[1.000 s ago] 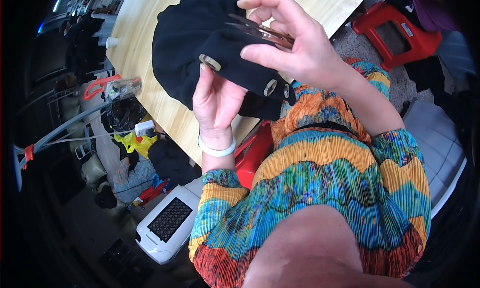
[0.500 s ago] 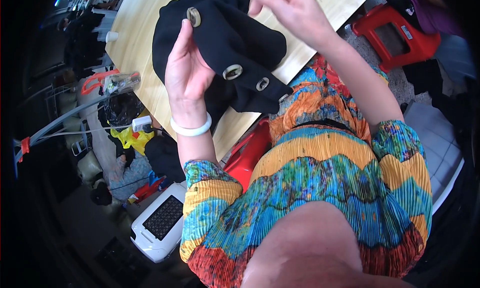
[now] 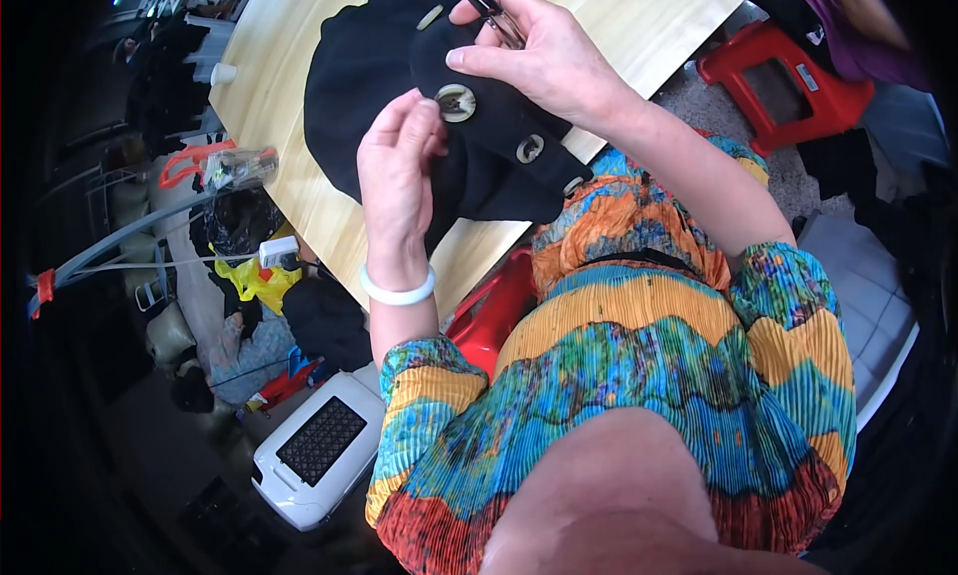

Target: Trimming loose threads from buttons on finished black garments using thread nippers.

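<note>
A black garment lies bunched over the table edge, with several brownish-cream buttons along a strip of it. My left hand is closed, thumb and fingertips pinched at the left rim of a large round button. Whether thread is also in that pinch is too small to see. Above and to the right, my right hand is closed around dark metal thread snips, whose tips point toward the far left. Another button sits nearer me, and one more button shows edge-on farther away.
The pale wooden table carries a small white cup at its left edge. A red plastic stool stands at right. At left are a yellow bag, a white appliance with a dark grille, and another person bent low.
My left hand has moved right and nearer me, from lifting the cloth to pinching by the button. My right hand has come down and nearer, bringing the snips into view. The garment has settled flatter.
</note>
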A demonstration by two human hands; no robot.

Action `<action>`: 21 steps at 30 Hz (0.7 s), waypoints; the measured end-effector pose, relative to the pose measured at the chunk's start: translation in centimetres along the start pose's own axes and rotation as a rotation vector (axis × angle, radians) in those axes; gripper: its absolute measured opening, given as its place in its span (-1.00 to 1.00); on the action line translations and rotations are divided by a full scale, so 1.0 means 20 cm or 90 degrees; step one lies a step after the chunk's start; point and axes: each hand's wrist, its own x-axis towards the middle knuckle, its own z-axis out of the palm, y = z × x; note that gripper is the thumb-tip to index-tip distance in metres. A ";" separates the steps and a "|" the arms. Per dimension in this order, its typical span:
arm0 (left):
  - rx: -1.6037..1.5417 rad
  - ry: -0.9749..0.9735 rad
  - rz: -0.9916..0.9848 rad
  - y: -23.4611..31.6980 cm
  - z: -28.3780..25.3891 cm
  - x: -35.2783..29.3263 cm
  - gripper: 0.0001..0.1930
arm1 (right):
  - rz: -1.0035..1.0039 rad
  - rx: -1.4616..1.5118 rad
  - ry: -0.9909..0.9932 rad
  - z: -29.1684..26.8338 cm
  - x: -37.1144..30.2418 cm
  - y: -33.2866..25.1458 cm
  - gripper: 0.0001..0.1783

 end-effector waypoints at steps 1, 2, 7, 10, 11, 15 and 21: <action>0.050 0.060 0.026 0.01 0.02 -0.03 -0.81 | 0.003 -0.011 -0.001 0.01 0.00 -0.02 -0.66; 0.050 0.061 0.025 0.02 0.02 -0.04 -0.81 | 0.006 -0.024 0.000 0.01 0.00 -0.03 -0.66; -0.070 -0.028 -0.047 0.04 -0.01 -0.05 -0.85 | -0.011 -0.041 -0.002 0.01 0.00 -0.05 -0.64; -0.283 -0.063 -0.103 0.04 -0.01 -0.06 -0.86 | -0.154 -0.090 0.043 -0.02 -0.04 -0.05 -0.63; -0.368 -0.046 -0.142 0.03 0.00 -0.06 -0.86 | -0.157 -0.102 0.031 -0.02 -0.07 -0.07 -0.62; -0.403 -0.065 -0.181 0.01 0.03 -0.04 -0.85 | -0.303 -0.163 -0.020 0.00 -0.11 -0.04 -0.64; -0.402 -0.130 -0.210 0.05 0.09 -0.02 -0.87 | -0.405 -0.379 -0.017 -0.06 -0.13 -0.12 -0.75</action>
